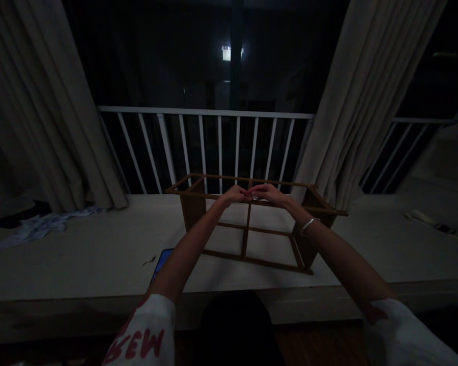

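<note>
A brown wooden frame (pixel 247 229), built of slim bars with solid panels at its two ends, stands on the pale window ledge in front of me. My left hand (pixel 235 195) is at the middle of its upper front bar, fingers pinched together. Beside it, almost touching, my right hand (pixel 267 194) has its fingers curled in a pinch at the same spot. A tiny pale bit shows by the right fingertips, too small and dim to name. A bracelet (pixel 309 225) circles my right wrist.
On the ledge (pixel 99 259) a phone (pixel 162 263) lies partly behind my left forearm, with small dark pieces (pixel 149 261) beside it. Crumpled cloth (pixel 48 223) is at the left. Behind run a white railing (pixel 209 112), a dark window and curtains (pixel 343 117).
</note>
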`<action>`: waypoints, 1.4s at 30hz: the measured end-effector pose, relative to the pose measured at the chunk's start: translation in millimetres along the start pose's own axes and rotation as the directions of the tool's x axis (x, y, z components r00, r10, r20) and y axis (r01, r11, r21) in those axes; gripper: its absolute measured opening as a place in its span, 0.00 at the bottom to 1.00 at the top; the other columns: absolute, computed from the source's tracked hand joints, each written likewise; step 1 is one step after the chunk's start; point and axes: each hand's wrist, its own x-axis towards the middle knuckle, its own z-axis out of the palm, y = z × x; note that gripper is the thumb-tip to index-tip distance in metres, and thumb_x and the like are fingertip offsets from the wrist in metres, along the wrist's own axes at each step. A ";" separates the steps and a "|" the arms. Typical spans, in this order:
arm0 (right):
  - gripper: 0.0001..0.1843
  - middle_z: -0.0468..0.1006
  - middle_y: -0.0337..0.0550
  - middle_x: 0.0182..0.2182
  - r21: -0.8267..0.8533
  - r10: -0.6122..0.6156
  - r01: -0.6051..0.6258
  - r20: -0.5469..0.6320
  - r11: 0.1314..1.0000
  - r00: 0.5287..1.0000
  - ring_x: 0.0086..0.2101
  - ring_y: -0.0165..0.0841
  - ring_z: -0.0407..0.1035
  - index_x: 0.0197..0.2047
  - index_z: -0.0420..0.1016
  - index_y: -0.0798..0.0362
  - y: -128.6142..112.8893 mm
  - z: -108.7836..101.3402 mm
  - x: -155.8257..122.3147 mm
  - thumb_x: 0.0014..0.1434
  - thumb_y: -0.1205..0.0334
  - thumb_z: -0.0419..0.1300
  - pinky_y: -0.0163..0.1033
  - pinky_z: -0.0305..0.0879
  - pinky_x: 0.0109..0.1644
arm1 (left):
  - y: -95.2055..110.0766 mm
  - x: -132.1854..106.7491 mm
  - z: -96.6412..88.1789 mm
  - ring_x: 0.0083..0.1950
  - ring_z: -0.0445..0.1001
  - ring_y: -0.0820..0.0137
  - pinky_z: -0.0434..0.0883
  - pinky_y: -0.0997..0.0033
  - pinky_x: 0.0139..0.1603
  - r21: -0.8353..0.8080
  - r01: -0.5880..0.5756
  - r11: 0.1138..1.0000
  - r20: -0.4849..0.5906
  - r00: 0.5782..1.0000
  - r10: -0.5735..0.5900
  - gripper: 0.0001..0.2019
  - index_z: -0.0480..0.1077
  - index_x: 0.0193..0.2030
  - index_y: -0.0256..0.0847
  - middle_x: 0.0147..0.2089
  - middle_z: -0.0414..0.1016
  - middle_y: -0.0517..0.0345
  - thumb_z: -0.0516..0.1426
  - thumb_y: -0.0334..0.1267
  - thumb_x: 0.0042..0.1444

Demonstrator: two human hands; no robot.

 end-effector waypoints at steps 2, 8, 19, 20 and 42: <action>0.19 0.72 0.44 0.31 0.022 -0.002 0.002 0.005 1.000 1.000 0.31 0.29 0.63 0.37 0.70 0.58 1.0 0.5 2.1 0.41 0.57 0.57 0.34 0.58 0.35 | 0.8 -0.5 -1.0 0.29 0.65 0.77 0.62 0.78 0.31 -0.001 -0.008 1.000 0.012 1.000 0.008 0.14 0.71 0.30 0.33 0.27 0.70 0.58 0.58 0.37 0.34; 0.18 0.71 0.44 0.32 0.046 -0.040 0.040 -0.015 0.998 0.999 0.32 0.28 0.63 0.35 0.70 0.58 1.5 0.4 -0.3 0.40 0.57 0.58 0.34 0.57 0.36 | 3.9 5.5 -5.8 0.28 0.65 0.77 0.62 0.77 0.31 0.039 0.058 0.998 0.047 0.997 -0.060 0.13 0.71 0.30 0.35 0.26 0.70 0.58 0.58 0.37 0.33; 0.19 0.70 0.42 0.27 -0.134 -0.118 0.105 -0.092 0.985 0.989 0.29 0.27 0.62 0.31 0.70 0.60 5.8 3.9 -2.8 0.40 0.53 0.56 0.32 0.56 0.32 | 5.9 6.7 -9.0 0.26 0.64 0.77 0.61 0.78 0.28 0.092 0.049 0.995 0.100 0.993 -0.059 0.15 0.71 0.30 0.34 0.26 0.70 0.58 0.58 0.39 0.32; 0.19 0.70 0.42 0.26 -0.148 -0.124 0.109 -0.095 0.983 0.988 0.28 0.27 0.62 0.31 0.70 0.60 6.5 4.2 -2.8 0.41 0.52 0.55 0.32 0.56 0.31 | 5.8 6.2 -8.3 0.26 0.64 0.77 0.61 0.78 0.28 0.096 0.047 0.994 0.097 0.994 -0.056 0.15 0.71 0.30 0.34 0.25 0.69 0.59 0.58 0.40 0.32; 0.17 0.71 0.42 0.28 0.014 -0.049 0.048 0.031 0.999 0.998 0.28 0.26 0.63 0.35 0.69 0.59 -2.2 -6.0 -15.8 0.40 0.60 0.58 0.32 0.57 0.30 | 9.1 4.9 3.4 0.27 0.62 0.78 0.59 0.79 0.28 0.122 0.034 0.992 0.047 0.998 -0.040 0.15 0.71 0.31 0.35 0.25 0.68 0.61 0.58 0.41 0.34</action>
